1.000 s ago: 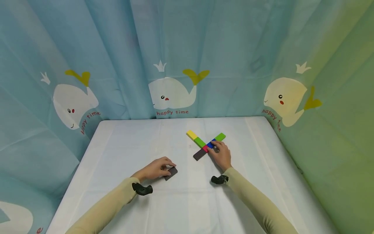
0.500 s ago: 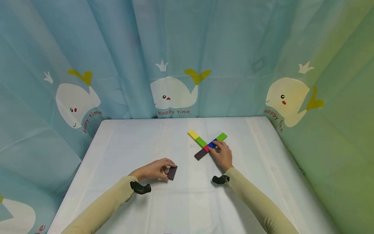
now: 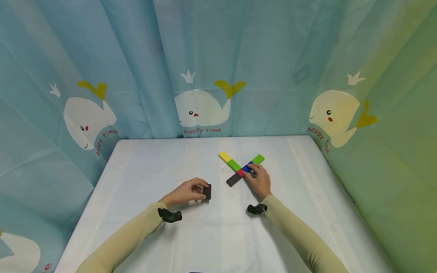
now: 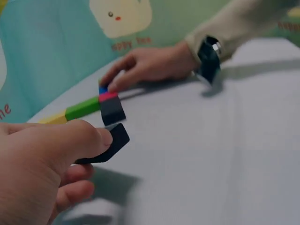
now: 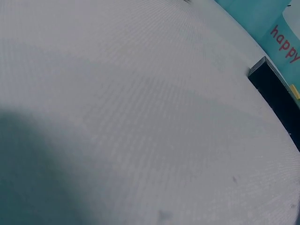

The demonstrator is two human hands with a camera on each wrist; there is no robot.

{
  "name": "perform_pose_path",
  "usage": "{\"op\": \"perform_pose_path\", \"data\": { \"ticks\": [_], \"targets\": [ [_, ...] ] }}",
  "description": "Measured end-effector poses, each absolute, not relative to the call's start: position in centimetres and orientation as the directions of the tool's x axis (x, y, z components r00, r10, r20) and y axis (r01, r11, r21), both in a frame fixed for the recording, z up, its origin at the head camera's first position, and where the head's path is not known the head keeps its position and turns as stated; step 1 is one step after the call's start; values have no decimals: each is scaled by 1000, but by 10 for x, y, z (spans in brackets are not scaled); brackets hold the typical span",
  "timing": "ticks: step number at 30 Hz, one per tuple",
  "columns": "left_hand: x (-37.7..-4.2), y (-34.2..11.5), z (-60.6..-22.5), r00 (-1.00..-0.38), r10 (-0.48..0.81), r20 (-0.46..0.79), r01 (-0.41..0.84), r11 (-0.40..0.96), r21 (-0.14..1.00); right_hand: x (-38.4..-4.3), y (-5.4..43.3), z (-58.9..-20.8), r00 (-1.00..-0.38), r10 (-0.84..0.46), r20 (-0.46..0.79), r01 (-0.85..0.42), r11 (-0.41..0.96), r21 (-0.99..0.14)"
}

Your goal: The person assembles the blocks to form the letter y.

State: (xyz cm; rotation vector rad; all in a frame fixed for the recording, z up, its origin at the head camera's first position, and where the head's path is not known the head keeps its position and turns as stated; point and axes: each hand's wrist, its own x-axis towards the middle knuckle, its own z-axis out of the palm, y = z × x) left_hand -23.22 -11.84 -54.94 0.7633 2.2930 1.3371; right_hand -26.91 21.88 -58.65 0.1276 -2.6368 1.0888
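Observation:
My left hand (image 3: pixel 189 190) pinches a black block (image 3: pixel 207 192) between thumb and fingers, raised off the white table with its shadow below. To its right lies a branching pattern of blocks: one arm runs from a second black block (image 3: pixel 233 179) through a red block (image 3: pixel 240 173) and a blue block (image 3: pixel 245 168) to a green block (image 3: pixel 258 159). Another green block (image 3: pixel 234 165) and a yellow block (image 3: pixel 224 157) branch off at the red one. My right hand (image 3: pixel 260 182) holds the blue block, its thumb by the red one. In the left wrist view, the held block (image 4: pixel 121 140) appears close before the pattern.
A white cloth covers the table (image 3: pixel 153 163). Blue-green curtains (image 3: pixel 273 106) with whale prints hang behind it and along both sides. Each wrist wears a black camera mount (image 3: pixel 169 215).
My left hand has turned the black block from lying flat to more upright, lifted it and shifted slightly right and away from me. The right hand stays in place on the pattern.

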Motion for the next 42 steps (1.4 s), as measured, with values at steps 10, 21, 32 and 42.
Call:
{"op": "perform_pose_path", "data": {
  "ticks": [10, 21, 32, 42],
  "targets": [
    [-258, -90, -530, -715, 687, -130, 142, 325, 935, -270, 220, -587, -954, 32, 299, -188, 712, -677],
    [-279, -69, -539, -629, 766, -133, 438, 490, 754, -269, 218, -586, -943, 25, 332, -216, 713, -667],
    [-284, -56, -545, -662, 742, -107, 434, 496, 752, -269, 219, -586, -946, 33, 323, -202, 717, -667],
    [-283, -50, -545, -664, 734, -144, 404, 514, 756, -268, 219, -587, -947, 35, 320, -198, 721, -664]
  ]
}}
